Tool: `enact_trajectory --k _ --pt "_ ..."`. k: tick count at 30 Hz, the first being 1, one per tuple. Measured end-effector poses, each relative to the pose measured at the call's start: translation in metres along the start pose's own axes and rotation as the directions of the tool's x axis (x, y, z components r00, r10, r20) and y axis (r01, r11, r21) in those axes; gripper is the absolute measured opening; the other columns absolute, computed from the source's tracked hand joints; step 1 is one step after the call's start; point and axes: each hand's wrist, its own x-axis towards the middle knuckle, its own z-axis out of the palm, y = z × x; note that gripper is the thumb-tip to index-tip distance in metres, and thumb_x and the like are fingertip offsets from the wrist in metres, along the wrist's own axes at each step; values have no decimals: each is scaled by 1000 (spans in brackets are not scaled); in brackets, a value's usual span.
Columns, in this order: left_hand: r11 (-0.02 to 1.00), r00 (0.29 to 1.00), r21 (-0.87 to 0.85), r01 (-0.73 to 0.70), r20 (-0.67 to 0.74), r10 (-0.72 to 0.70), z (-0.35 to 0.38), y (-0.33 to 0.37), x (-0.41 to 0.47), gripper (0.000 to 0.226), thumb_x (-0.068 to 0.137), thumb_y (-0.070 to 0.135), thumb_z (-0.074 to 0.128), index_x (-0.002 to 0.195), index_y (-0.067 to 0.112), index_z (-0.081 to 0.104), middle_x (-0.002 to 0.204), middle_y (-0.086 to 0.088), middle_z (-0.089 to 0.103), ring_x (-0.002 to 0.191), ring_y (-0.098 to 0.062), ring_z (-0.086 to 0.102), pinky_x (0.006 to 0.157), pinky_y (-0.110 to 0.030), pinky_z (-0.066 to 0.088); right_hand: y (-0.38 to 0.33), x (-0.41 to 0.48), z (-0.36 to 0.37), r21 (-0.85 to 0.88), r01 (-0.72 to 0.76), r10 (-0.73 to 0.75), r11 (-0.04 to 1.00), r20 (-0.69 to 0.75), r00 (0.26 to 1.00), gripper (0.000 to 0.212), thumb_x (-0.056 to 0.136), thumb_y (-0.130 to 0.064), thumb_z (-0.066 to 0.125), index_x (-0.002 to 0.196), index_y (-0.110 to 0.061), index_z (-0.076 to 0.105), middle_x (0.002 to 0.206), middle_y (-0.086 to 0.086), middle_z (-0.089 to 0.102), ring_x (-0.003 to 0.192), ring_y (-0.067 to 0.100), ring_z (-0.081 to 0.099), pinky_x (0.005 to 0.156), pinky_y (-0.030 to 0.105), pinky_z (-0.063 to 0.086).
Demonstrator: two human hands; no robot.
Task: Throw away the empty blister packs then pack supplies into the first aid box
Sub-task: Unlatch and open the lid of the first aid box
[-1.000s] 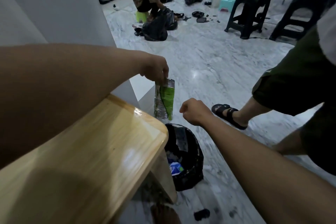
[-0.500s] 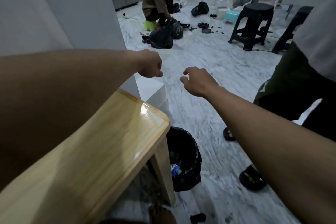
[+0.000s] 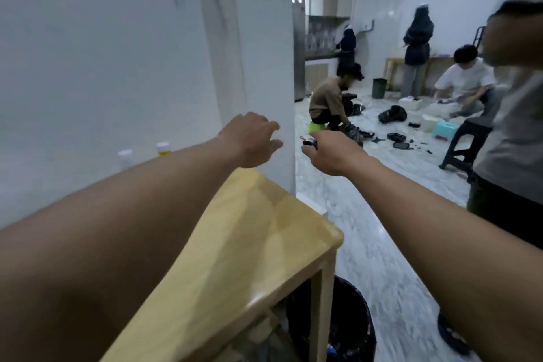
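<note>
My left hand (image 3: 252, 141) hovers above the far end of the wooden table (image 3: 264, 232), fingers spread and holding nothing. My right hand (image 3: 332, 154) is stretched out beside it over the floor, fingers loosely curled, with nothing visible in it. A bin with a black liner (image 3: 352, 329) stands on the floor beside the table's near corner leg, with some scraps inside. Two small bottles (image 3: 162, 147) stand on the table by the wall, partly hidden behind my left forearm. No blister pack or first aid box is in view.
A white wall pillar (image 3: 264, 67) rises just beyond the table. A person in a grey shirt (image 3: 511, 132) stands close on my right. A black stool (image 3: 464, 141), black bags and several people squatting or standing fill the marble floor farther back.
One second ago my left hand held green and silver blister packs above the bin; it let them go. Both hands have risen and the view has tilted up.
</note>
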Motion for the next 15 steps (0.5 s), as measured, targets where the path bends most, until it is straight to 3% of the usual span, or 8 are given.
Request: enact_trajectory --k 5,10,15 --pt "987 990 128 94 -114 -80 -47 -50 -64 56 96 51 32 136 18 52 135 -10 60 130 -30 48 104 -49 39 -72 -12 -30 -20 138 -139 990 -23 990 59 100 -41 41 151 -12 34 151 13 44 137 32 40 107 43 38" --pt "949 959 200 246 -191 -208 -81 -100 -137 53 96 51 32 131 19 56 129 -6 62 127 -26 47 101 -47 38 -147 -23 -44 -2 276 -275 961 -43 960 60 101 -44 39 153 -15 29 155 12 38 141 31 35 109 43 33" --pt "893 904 194 407 -223 -364 -103 -144 -212 52 98 50 33 137 21 52 137 -4 57 135 -26 40 109 -49 31 -221 -37 -46 10 402 -400 915 -85 913 59 101 -45 39 151 -16 33 151 13 42 138 30 39 108 43 36"
